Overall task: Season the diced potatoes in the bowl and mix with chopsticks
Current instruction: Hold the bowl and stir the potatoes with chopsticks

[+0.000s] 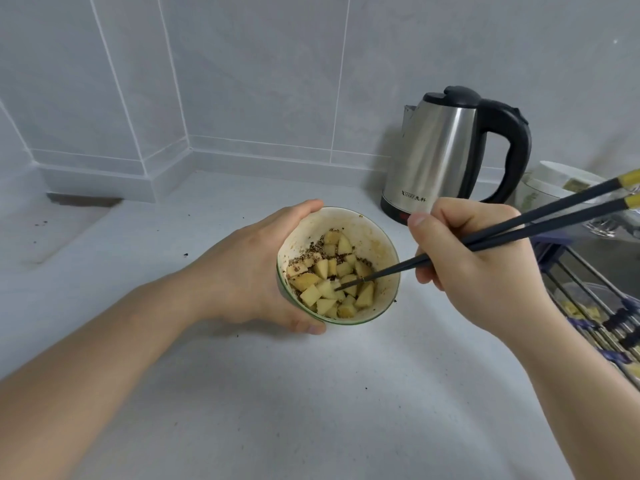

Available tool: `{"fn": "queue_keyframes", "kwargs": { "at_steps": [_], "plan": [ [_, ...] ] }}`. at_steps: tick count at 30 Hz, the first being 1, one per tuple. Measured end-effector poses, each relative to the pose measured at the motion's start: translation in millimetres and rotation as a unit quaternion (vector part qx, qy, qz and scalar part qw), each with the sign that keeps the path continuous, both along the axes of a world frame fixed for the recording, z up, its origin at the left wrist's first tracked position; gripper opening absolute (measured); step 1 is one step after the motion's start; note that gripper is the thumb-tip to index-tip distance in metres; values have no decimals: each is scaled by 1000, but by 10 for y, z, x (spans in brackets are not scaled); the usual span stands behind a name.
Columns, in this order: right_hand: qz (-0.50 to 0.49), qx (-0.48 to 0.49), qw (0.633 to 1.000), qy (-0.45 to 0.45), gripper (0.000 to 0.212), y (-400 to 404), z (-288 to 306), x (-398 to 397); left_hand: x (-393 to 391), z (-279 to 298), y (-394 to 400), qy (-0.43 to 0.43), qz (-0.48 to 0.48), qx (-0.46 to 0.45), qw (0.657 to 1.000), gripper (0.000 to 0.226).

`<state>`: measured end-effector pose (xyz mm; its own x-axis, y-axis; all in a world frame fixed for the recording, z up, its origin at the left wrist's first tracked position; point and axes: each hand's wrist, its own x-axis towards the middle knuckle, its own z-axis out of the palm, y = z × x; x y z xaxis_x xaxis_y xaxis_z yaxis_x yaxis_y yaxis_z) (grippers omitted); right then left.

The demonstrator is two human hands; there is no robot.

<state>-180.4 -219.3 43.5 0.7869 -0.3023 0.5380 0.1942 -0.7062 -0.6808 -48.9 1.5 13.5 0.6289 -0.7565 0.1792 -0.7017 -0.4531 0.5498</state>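
A small white bowl (372,233) with a green rim sits on the pale counter, tilted toward me. Inside lie diced potatoes (332,285), yellowish, with dark speckled seasoning piled at the bowl's left and back. My left hand (256,268) grips the bowl from its left side, thumb at the near rim and fingers round the far rim. My right hand (474,258) holds a pair of dark chopsticks (519,226) with yellow ends. Their tips reach down among the potato pieces at the bowl's middle.
A steel electric kettle (443,154) with a black handle stands behind the bowl at the right. A metal drying rack (595,306) and white dishes (554,185) fill the right edge. Tiled walls meet in a corner at the back left. Dark crumbs dot the counter (242,393).
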Motion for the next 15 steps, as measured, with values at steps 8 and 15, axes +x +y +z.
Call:
{"fn": "queue_keyframes", "kwargs": {
  "at_steps": [8,15],
  "plan": [
    [23,7,999,25,46,-22,90,-56,-7,-2,-3,-2,1,-5,1000,140],
    [37,41,998,-4,43,281,-167,67,-23,8,4,-4,-5,-9,1000,138]
  ]
}}
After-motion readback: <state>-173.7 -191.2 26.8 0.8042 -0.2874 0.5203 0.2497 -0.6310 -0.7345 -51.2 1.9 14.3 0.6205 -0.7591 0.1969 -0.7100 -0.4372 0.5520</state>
